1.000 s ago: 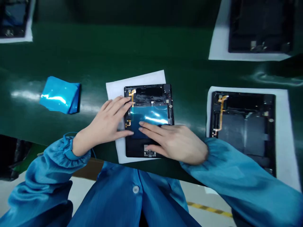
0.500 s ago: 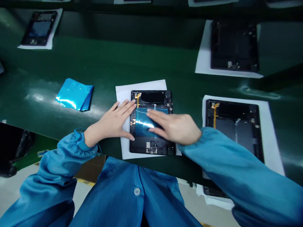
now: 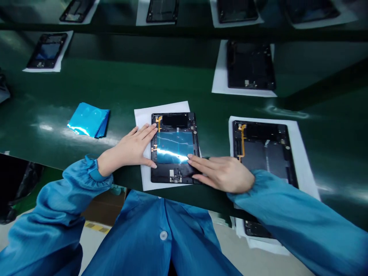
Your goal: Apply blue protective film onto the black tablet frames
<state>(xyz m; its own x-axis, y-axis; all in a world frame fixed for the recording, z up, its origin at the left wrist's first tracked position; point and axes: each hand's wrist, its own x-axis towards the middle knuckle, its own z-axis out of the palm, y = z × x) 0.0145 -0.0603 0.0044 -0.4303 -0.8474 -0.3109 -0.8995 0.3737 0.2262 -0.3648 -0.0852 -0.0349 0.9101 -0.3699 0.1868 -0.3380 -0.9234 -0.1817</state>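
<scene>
An opened black tablet chassis (image 3: 174,119) lies on a white sheet (image 3: 143,113) at the near edge of the green belt (image 3: 143,84). A shiny blue film (image 3: 174,147) covers its middle. My left hand (image 3: 132,147) lies flat with fingers stretched out, resting on the white sheet and the chassis's left edge. My right hand (image 3: 222,172) lies flat too, its fingertips touching the film's lower right corner and the chassis's bottom edge. Neither hand holds anything.
A stack of blue films (image 3: 88,120) lies on the belt to the left. A second open chassis (image 3: 263,147) on white paper sits to the right, under my right sleeve. More chassis on sheets (image 3: 249,65) lie farther back, and one at the far left (image 3: 47,50).
My right hand has slid from the film's upper part down to its lower right corner. The left hand has stayed on the left edge. The camera has tilted up, showing more of the belt.
</scene>
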